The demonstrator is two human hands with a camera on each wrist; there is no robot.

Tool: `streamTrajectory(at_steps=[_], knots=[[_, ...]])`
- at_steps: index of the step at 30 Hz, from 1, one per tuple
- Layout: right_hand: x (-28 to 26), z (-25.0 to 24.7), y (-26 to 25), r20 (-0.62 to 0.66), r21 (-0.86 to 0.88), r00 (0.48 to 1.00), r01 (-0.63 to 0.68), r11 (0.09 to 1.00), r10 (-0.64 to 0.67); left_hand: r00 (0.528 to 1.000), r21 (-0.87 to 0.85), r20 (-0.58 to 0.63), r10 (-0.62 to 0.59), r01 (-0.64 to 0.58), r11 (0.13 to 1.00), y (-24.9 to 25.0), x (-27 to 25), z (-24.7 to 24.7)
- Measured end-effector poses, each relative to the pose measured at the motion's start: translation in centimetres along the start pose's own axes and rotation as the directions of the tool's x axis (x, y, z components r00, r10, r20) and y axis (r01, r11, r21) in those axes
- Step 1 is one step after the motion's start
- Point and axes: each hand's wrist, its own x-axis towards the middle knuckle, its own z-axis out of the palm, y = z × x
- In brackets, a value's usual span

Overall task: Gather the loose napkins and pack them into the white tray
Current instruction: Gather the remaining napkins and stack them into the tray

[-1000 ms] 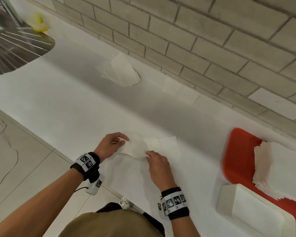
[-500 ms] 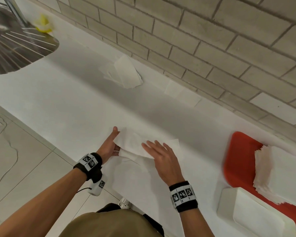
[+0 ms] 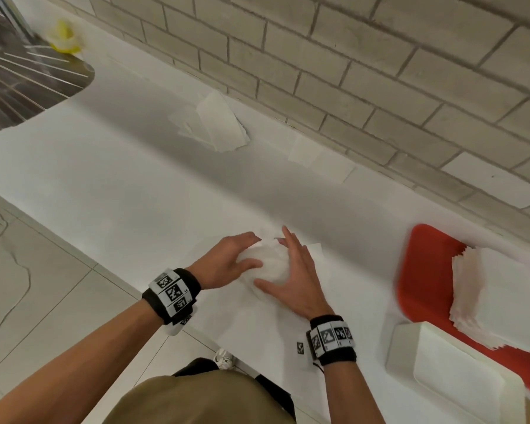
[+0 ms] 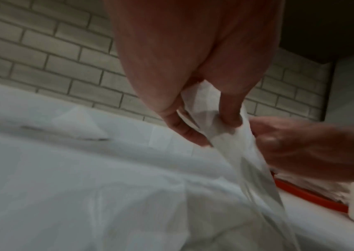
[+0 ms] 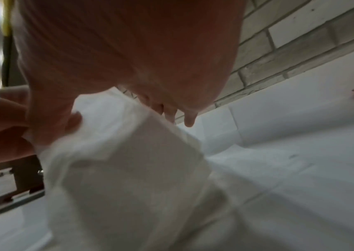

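Observation:
A crumpled bunch of white napkins [image 3: 268, 266] sits on the white counter between my two hands. My left hand [image 3: 253, 250] holds its left side; in the left wrist view the thumb and fingers [image 4: 230, 117] pinch the napkins [image 4: 238, 152]. My right hand [image 3: 283, 261] presses its straight fingers against the bunch's right side, with the thumb spread along the near edge. The white tray [image 3: 441, 374] lies at the near right, apart from both hands. More loose napkins [image 3: 218, 127] lie by the brick wall, and a flat one [image 3: 318, 160] lies to their right.
A red tray [image 3: 423, 270] behind the white one carries a tall stack of napkins [image 3: 502, 298]. A steel sink [image 3: 22, 84] and a yellow object [image 3: 63, 38] are at the far left. The counter's front edge runs just below my wrists.
My hands have come together and bunched the flat napkins into a ball. The right hand shifted from lying on top to pressing the side.

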Motion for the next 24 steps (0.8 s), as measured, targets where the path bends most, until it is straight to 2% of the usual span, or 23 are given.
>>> streamTrajectory(at_steps=[1,3,6,9,11,12,15,17,20,23,24], knots=[[0.2,-0.4,0.2,-0.016,0.003,1.000,-0.009,1.000,0.009,0.998,-0.016,-0.036,0.044,-0.045,0.999,0.9,0.0,-0.3],[0.3,-1.4,0.9,-0.062,0.032,0.998,0.002,0.999,0.000,0.987,-0.069,-0.155,0.034,-0.045,0.997,2.1,0.0,-0.8],[-0.7,-2.4,1.9,-0.175,0.101,0.982,0.091,0.991,-0.072,0.938,-0.187,-0.319,-0.139,0.082,0.979,2.1,-1.1,-0.9],[-1.8,-2.6,2.1,-0.366,0.002,0.916,0.175,0.985,-0.162,0.894,-0.324,-0.346,-0.285,0.171,0.931,0.8,-2.3,-0.1],[-2.1,-2.3,2.1,-0.415,-0.060,0.892,0.170,0.984,-0.179,0.877,-0.318,-0.363,-0.315,0.201,0.926,-0.4,-2.7,0.7],[-2.1,-1.9,2.3,-0.398,-0.088,0.902,0.146,0.985,-0.169,0.873,-0.302,-0.364,-0.323,0.217,0.928,-0.9,-2.8,1.2],[-1.6,-0.6,3.2,-0.263,-0.168,0.962,0.037,0.985,-0.081,0.899,-0.183,-0.319,-0.301,0.254,0.950,-2.3,-2.6,2.7],[-1.3,0.3,3.8,-0.227,-0.260,0.971,0.018,0.966,-0.079,0.910,-0.118,-0.285,-0.301,0.279,0.953,-2.6,-2.2,3.5],[-1.6,0.4,3.3,-0.319,-0.330,0.933,0.052,0.942,-0.164,0.903,-0.087,-0.345,-0.257,0.241,0.966,-1.7,-1.8,3.4],[-2.8,-0.3,2.1,-0.445,-0.373,0.847,0.118,0.920,-0.289,0.894,-0.041,-0.430,-0.125,0.118,0.992,-0.4,-2.1,2.8],[-2.8,-0.3,1.9,-0.438,-0.394,0.847,0.120,0.911,-0.301,0.903,-0.006,-0.421,-0.081,0.086,0.996,-0.3,-2.2,2.7]])
